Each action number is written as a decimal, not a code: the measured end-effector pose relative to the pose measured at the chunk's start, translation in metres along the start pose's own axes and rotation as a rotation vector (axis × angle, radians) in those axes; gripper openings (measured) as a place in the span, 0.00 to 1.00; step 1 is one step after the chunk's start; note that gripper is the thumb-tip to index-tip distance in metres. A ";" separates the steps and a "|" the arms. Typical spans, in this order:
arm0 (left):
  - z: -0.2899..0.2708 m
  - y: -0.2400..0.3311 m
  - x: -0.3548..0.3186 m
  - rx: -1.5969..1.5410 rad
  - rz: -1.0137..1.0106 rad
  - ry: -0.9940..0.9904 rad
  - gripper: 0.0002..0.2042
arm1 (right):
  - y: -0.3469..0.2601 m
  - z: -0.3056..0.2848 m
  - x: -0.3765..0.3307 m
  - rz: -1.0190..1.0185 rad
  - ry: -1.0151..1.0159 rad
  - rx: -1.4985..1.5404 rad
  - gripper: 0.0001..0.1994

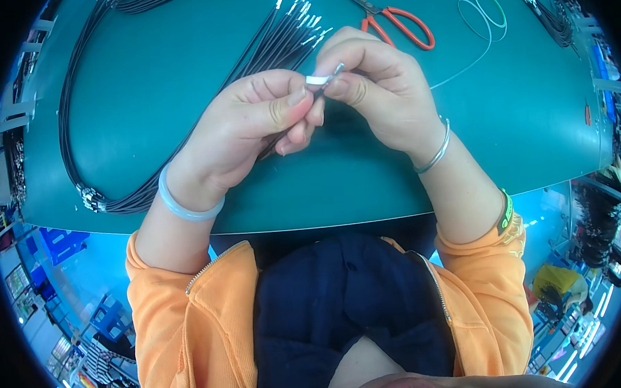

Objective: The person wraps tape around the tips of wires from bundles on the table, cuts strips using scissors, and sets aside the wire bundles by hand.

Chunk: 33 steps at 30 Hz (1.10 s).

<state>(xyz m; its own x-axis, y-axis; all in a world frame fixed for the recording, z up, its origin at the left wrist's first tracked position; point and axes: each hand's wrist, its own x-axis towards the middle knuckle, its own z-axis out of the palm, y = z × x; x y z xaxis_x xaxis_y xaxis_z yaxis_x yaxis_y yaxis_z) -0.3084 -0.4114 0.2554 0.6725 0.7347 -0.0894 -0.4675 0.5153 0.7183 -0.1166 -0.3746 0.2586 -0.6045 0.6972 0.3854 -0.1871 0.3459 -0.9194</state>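
Note:
Both my hands meet above the green table (365, 171). My left hand (245, 124) is closed in a pinch on a thin black cable (270, 147), whose tail shows below the fingers. A short white sleeve (317, 80) sits at the left fingertips, between the two hands. With thumb and forefinger, my right hand (383, 87) pinches the cable near its silvery end (338, 68). Fingers hide part of where sleeve and cable meet. Just beyond the hands lies a fan of black cables (266, 50) with white and metallic tips.
Red-handled scissors (408, 24) lie beyond my right hand. A loosely coiled thin pale tube (489, 30) trails toward my right wrist. Looped black cables (68, 128) curve along the left, with metal ends (92, 198) near the front edge. Another cable bundle (545, 14) lies far right.

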 end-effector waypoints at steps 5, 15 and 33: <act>0.003 -0.003 0.000 -0.031 -0.010 -0.072 0.09 | 0.003 -0.001 0.002 -0.072 -0.046 -0.040 0.06; 0.002 0.016 0.001 1.069 0.637 0.756 0.07 | -0.007 -0.008 -0.001 0.199 0.318 0.363 0.14; 0.002 0.007 0.012 1.467 0.675 0.693 0.06 | -0.018 0.008 0.002 0.379 0.444 0.215 0.12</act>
<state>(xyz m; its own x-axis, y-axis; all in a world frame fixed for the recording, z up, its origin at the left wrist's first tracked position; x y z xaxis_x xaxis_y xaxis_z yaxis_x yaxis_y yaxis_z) -0.3026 -0.4001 0.2610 0.0682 0.8696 0.4890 0.5828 -0.4325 0.6880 -0.1204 -0.3848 0.2752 -0.2882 0.9574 -0.0178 -0.2017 -0.0789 -0.9763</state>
